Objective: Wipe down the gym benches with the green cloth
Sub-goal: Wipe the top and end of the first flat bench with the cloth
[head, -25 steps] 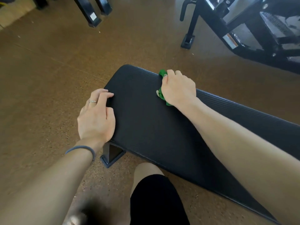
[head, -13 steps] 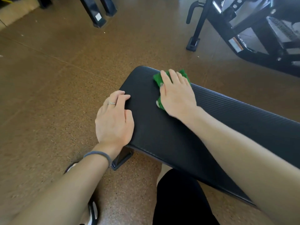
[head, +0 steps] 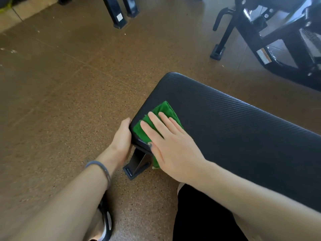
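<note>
Bench: a black padded bench with a ribbed top is seen running from centre frame toward the lower right; its near corner sits at centre.
Cloth: the green cloth is spread flat on the near-left corner of the bench pad, with one edge draped over the near side of the pad.
Right hand: the right hand is laid palm-down on the cloth; its fingers are held straight and slightly spread, pressed flat on the fabric, nothing being gripped.
Left hand: the left hand is placed against the end edge of the bench, just beside the cloth; its fingers are curled round the pad's edge and are mostly hidden under it.
Wrist: a grey band is worn on the left wrist.
Support: a black bench foot is seen on the floor below the corner.
Floor: a brown speckled floor is seen.
Background: black machine frames are noted at the upper right, well apart from the bench; two black posts at the top.
</note>
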Action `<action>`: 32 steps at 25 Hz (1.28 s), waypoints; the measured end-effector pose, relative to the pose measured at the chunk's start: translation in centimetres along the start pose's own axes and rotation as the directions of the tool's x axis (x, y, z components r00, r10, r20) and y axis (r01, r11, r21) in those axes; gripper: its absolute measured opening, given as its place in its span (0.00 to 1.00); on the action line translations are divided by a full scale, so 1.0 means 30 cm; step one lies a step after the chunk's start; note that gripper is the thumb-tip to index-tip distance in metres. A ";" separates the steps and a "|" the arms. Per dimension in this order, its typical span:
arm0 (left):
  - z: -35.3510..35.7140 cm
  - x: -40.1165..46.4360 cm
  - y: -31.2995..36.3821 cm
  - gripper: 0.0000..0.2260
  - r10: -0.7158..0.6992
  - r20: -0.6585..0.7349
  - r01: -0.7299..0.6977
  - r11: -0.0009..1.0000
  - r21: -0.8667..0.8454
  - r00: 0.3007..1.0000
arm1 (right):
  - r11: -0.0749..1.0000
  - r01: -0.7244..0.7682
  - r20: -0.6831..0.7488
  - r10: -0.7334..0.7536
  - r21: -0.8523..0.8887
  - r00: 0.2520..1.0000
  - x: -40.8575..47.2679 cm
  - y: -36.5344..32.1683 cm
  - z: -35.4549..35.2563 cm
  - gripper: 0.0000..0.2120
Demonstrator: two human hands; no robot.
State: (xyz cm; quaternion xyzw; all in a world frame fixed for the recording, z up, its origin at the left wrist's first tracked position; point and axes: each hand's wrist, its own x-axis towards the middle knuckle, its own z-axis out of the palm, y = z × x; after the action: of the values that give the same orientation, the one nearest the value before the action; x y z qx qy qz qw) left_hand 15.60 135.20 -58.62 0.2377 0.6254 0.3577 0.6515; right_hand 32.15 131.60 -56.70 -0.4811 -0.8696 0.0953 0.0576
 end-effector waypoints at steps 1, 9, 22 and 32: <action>0.000 0.002 -0.005 0.23 -0.006 0.014 0.007 0.999 -0.032 1.000 | 1.000 0.013 -0.001 -0.013 -0.015 1.000 0.017 0.025 0.001 0.27; -0.050 0.015 0.002 0.24 -0.029 0.116 0.046 0.989 -0.144 0.993 | 0.996 0.005 -0.049 -0.009 -0.089 0.999 0.099 -0.026 0.015 0.26; -0.091 0.021 0.026 0.30 -0.141 0.146 0.158 0.981 -0.115 0.979 | 0.906 0.299 0.018 -0.308 -0.298 0.951 -0.062 0.031 0.044 0.31; -0.077 0.015 0.029 0.29 -0.098 0.059 0.109 0.966 -0.233 0.993 | 0.964 0.197 -0.078 -0.213 -0.177 0.974 0.084 -0.033 0.079 0.27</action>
State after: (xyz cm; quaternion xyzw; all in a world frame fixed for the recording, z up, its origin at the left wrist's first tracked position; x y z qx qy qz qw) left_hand 13.14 135.78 -58.51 0.1339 0.5748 0.3891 0.7073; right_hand 29.54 132.96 -58.76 -0.3956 -0.9159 -0.0080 0.0680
